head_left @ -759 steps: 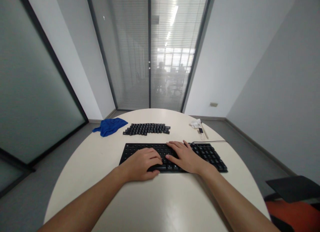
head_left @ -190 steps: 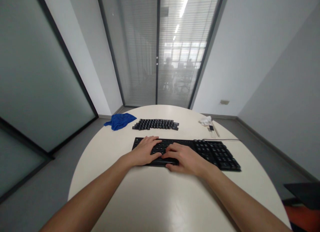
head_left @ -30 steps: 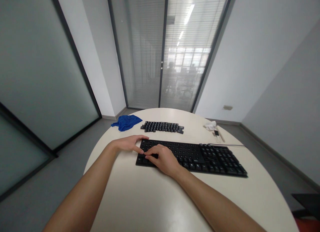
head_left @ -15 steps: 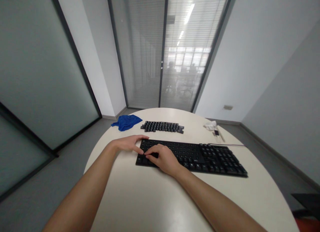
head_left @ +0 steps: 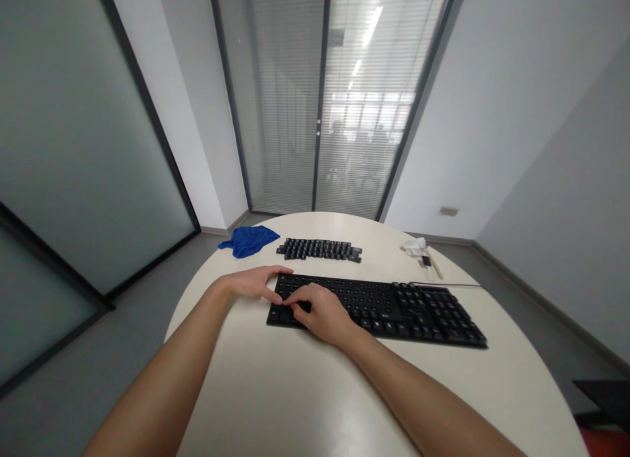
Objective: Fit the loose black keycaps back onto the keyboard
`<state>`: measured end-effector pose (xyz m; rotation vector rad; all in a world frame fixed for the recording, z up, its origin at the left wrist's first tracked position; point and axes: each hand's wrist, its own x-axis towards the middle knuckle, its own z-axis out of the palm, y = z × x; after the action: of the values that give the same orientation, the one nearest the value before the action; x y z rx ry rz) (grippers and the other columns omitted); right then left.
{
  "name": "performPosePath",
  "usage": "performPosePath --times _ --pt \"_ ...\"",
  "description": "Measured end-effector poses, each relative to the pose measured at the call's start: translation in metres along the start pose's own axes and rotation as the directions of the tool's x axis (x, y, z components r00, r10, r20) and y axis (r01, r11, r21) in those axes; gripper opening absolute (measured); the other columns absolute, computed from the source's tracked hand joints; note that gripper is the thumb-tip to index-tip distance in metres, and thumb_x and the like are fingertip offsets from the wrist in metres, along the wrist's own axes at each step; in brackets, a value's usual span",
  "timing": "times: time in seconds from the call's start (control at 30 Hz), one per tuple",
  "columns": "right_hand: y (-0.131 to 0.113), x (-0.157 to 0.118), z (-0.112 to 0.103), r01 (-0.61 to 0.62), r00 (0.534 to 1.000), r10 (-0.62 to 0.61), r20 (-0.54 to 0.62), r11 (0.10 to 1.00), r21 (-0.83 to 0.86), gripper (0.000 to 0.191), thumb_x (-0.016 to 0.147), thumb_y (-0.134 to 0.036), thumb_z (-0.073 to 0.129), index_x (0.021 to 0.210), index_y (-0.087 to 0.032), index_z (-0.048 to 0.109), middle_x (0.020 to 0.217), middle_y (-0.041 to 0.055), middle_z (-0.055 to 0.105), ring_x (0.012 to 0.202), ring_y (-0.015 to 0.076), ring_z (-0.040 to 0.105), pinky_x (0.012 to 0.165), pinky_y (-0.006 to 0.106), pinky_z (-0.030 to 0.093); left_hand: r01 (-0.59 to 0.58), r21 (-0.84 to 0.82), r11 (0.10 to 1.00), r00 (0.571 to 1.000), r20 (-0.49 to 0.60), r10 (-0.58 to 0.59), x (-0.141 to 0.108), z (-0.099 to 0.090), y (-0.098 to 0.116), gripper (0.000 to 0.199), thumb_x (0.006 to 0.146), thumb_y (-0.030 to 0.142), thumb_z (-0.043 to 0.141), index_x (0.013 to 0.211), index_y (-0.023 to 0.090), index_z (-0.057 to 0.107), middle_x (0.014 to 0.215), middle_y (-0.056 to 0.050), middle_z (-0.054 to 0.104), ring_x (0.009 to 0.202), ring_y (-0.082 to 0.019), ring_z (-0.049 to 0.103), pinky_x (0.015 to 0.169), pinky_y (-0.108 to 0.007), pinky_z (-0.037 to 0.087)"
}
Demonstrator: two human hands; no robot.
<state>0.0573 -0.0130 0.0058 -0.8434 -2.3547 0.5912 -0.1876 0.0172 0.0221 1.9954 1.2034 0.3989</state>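
A black keyboard (head_left: 428,312) lies on the round table; the key caps are off much of its left and middle part. My left hand (head_left: 253,283) rests at the keyboard's left end, thumb and fingers apart, its fingertips on the edge. My right hand (head_left: 317,309) is over the left part, index finger and thumb bent towards the board close to my left thumb. Whether anything small is between those fingertips cannot be made out. Behind the keyboard, loose black key caps (head_left: 319,249) are laid out in rows.
A blue cloth (head_left: 249,241) lies at the back left of the pale table (head_left: 275,391). At the back right are a crumpled white tissue (head_left: 415,247) and a small dark and white item (head_left: 427,261). A cable runs off the table's right edge.
The thumb of my right hand has shifted slightly away from the index fingertip. My left hand and the objects on the table stay where they were.
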Motion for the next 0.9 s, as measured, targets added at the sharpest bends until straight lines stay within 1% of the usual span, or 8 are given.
performPosePath --times 0.07,0.17,0.23,0.3,0.43,0.7,0.9 --pt "-0.002 -0.002 0.000 0.036 0.999 -0.037 -0.011 0.999 -0.024 0.021 0.087 -0.018 0.063 0.101 -0.028 0.076 0.100 -0.0011 0.076 0.095 0.0181 0.065 0.088 0.030 0.050 -0.024 0.002 1.000 1.000 0.002 0.024 0.000 0.000 -0.002 0.085 0.067 0.036 0.084 0.144 0.023 0.050 0.147 -0.008 0.053 0.135 -0.030 0.049 0.115 -0.038 0.034" --pt "-0.005 -0.005 -0.001 0.122 0.992 -0.122 -0.005 0.990 -0.068 0.016 0.086 -0.024 0.067 0.101 -0.024 0.074 0.101 0.0019 0.075 0.097 0.0190 0.064 0.089 0.031 0.050 -0.038 -0.005 0.999 0.999 0.018 0.038 0.000 -0.001 -0.005 0.085 0.068 0.035 0.084 0.144 0.024 0.049 0.149 -0.008 0.052 0.136 -0.030 0.048 0.115 -0.038 0.033" --pt "-0.005 -0.006 -0.002 0.173 0.985 -0.172 0.015 0.980 -0.098 0.018 0.085 -0.030 0.070 0.101 -0.022 0.073 0.101 0.0041 0.075 0.098 0.0200 0.064 0.089 0.032 0.050 -0.032 -0.010 0.999 0.999 0.029 0.033 0.000 -0.001 -0.005 0.085 0.068 0.034 0.084 0.145 0.024 0.049 0.149 -0.007 0.051 0.137 -0.029 0.047 0.116 -0.038 0.032" --pt "-0.004 -0.006 -0.002 0.202 0.979 -0.199 0.034 0.972 -0.119 0.023 0.083 -0.036 0.074 0.101 -0.021 0.072 0.101 0.0054 0.074 0.097 0.0211 0.064 0.088 0.033 0.050 -0.024 -0.012 1.000 0.999 0.034 0.025 0.000 -0.002 -0.005 0.086 0.067 0.034 0.084 0.145 0.024 0.048 0.149 -0.007 0.051 0.137 -0.029 0.047 0.116 -0.038 0.032" --pt "-0.002 -0.005 -0.002 0.230 0.973 -0.224 0.054 0.963 -0.139 0.029 0.079 -0.038 0.079 0.102 -0.021 0.073 0.102 0.0056 0.074 0.098 0.0221 0.064 0.088 0.033 0.050 -0.013 -0.007 1.000 0.999 0.038 0.013 0.000 -0.002 -0.003 0.087 0.067 0.035 0.084 0.145 0.024 0.047 0.150 -0.008 0.050 0.136 -0.030 0.047 0.115 -0.038 0.032" --pt "-0.001 -0.004 -0.003 0.258 0.966 -0.250 0.067 0.950 -0.176 0.026 0.080 -0.037 0.079 0.100 -0.022 0.073 0.103 0.0031 0.074 0.097 0.0214 0.063 0.087 0.032 0.049 0.026 0.026 0.999 0.996 0.082 -0.028 -0.001 -0.003 0.007 0.090 0.069 0.035 0.082 0.149 0.022 0.042 0.151 -0.008 0.048 0.138 -0.029 0.046 0.116 -0.036 0.032" --pt "-0.005 -0.004 -0.005 0.254 0.967 -0.242 0.080 0.947 -0.195 0.027 0.081 -0.036 0.078 0.102 -0.020 0.073 0.101 0.0032 0.073 0.096 0.0218 0.062 0.087 0.032 0.048 0.003 0.036 0.999 0.996 0.085 -0.006 -0.001 -0.003 0.008 0.087 0.071 0.036 0.080 0.148 0.023 0.043 0.152 -0.007 0.047 0.139 -0.029 0.044 0.117 -0.036 0.031"
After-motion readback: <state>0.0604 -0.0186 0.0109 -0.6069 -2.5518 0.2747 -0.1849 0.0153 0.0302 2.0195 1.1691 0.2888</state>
